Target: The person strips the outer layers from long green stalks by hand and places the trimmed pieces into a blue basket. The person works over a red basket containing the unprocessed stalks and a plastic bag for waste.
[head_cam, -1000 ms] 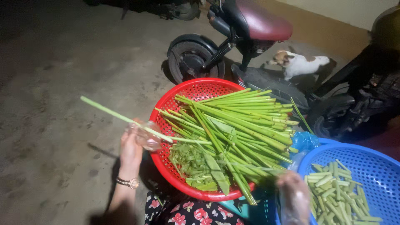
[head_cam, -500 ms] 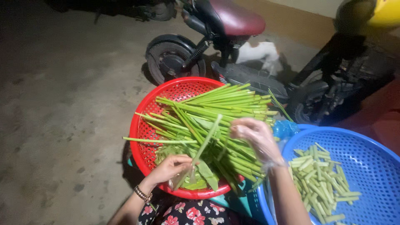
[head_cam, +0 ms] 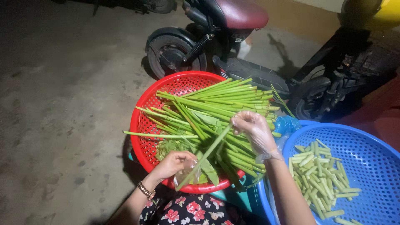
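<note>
A red perforated basket [head_cam: 143,121] holds a heap of long green stems [head_cam: 216,104] with some leaves. My left hand [head_cam: 175,163], with a watch at the wrist, grips the lower end of one long green stem [head_cam: 208,148] that runs diagonally up to my right hand [head_cam: 254,131]. That hand, in a clear plastic glove, pinches the stem's upper end above the heap. To the right a blue perforated basket [head_cam: 375,154] holds several short cut stem pieces [head_cam: 321,171].
A parked scooter [head_cam: 233,37] with a dark red seat and black rear wheel stands just behind the red basket. A blue plastic bag [head_cam: 285,124] lies between the baskets. Bare concrete floor [head_cam: 62,104] stretches to the left. My floral-print clothing [head_cam: 187,210] shows at the bottom.
My left hand brought a stem in from the left over the basket. My right hand rose from the lower edge to take its upper end. The view shifted left.
</note>
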Action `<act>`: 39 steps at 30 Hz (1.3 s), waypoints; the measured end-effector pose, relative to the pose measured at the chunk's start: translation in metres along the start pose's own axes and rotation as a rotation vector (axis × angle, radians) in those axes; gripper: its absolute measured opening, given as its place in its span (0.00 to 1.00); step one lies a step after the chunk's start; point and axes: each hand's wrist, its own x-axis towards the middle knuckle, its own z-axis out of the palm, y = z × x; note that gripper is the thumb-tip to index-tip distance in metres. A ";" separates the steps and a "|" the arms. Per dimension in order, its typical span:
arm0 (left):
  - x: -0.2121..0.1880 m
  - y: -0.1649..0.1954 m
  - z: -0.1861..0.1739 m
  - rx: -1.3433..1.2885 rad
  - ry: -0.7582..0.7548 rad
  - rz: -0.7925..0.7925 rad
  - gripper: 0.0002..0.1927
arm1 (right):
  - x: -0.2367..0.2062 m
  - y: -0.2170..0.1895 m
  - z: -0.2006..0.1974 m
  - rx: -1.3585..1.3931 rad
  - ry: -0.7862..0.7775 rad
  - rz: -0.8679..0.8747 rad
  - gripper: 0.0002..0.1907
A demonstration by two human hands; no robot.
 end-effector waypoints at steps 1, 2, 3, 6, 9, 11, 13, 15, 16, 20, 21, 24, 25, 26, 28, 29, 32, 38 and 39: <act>0.000 0.000 -0.001 -0.019 0.048 -0.035 0.09 | -0.001 0.000 -0.001 -0.009 0.014 0.003 0.07; 0.001 0.000 -0.002 -0.040 0.096 -0.069 0.09 | -0.002 -0.001 -0.003 -0.019 0.029 0.006 0.07; 0.002 0.000 -0.004 -0.059 0.143 -0.104 0.08 | -0.003 0.000 -0.004 -0.031 0.024 0.005 0.07; 0.005 0.004 -0.008 -0.037 0.205 0.066 0.09 | -0.008 0.002 -0.005 -0.081 0.013 -0.004 0.08; 0.008 0.009 -0.005 -0.008 0.179 0.032 0.11 | -0.012 0.006 -0.003 -0.130 0.012 -0.016 0.07; 0.007 0.012 -0.004 0.054 0.145 0.016 0.14 | -0.014 0.007 -0.004 -0.127 0.025 -0.012 0.07; 0.007 0.015 -0.005 0.061 0.078 0.017 0.18 | -0.014 0.005 -0.007 -0.098 0.023 0.002 0.07; 0.007 0.017 -0.010 0.007 -0.020 0.037 0.23 | -0.014 0.003 -0.011 -0.089 0.037 0.014 0.07; 0.006 0.017 -0.011 0.020 -0.034 -0.015 0.22 | -0.015 0.002 -0.014 -0.094 0.052 0.017 0.07; 0.004 0.008 -0.007 0.152 -0.124 -0.084 0.18 | -0.016 0.004 -0.019 -0.083 0.065 0.038 0.07; 0.005 0.005 -0.004 0.205 -0.153 -0.063 0.16 | -0.016 0.006 -0.019 -0.063 0.058 0.046 0.07; 0.012 -0.001 0.004 0.262 -0.024 -0.105 0.10 | -0.017 0.011 -0.024 -0.019 0.032 0.051 0.08; 0.015 -0.001 0.004 0.307 0.014 -0.032 0.10 | -0.018 0.011 -0.026 -0.013 0.017 0.043 0.08; 0.018 0.001 0.002 0.354 0.051 0.041 0.09 | -0.019 0.011 -0.029 -0.006 0.002 0.032 0.08; 0.024 0.009 -0.001 0.497 0.163 0.112 0.08 | -0.022 0.010 -0.033 -0.014 -0.024 0.038 0.07; 0.028 0.014 -0.002 0.594 0.240 0.107 0.09 | -0.024 0.008 -0.034 -0.018 -0.039 0.043 0.07; 0.039 0.036 0.002 0.606 0.349 0.126 0.10 | -0.028 0.004 -0.028 -0.050 -0.044 -0.030 0.06; 0.040 0.074 0.032 0.467 0.189 0.183 0.10 | -0.028 -0.006 -0.007 -0.118 -0.025 -0.064 0.06; 0.037 0.076 0.036 0.430 0.151 0.168 0.10 | -0.027 -0.007 -0.005 -0.108 -0.012 -0.074 0.06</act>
